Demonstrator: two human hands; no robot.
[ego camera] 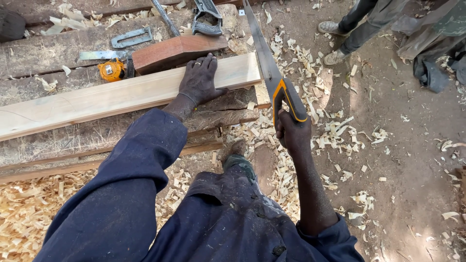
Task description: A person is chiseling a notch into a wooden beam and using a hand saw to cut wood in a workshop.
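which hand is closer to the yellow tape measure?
Left. The left hand lies flat on the pale plank, just right of the yellow tape measure. The right hand grips the handsaw handle past the plank's end, farther off.

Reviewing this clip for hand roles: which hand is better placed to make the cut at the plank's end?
The right hand. It already grips the handsaw by its handle, blade lying at the end of the pale plank. The left hand lies flat on the plank, pressing it down on the workbench.

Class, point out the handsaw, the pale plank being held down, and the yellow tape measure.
handsaw (289,99): head view, on its handle.
pale plank (97,99): head view, on its top face.
yellow tape measure (111,70): head view, on its case.
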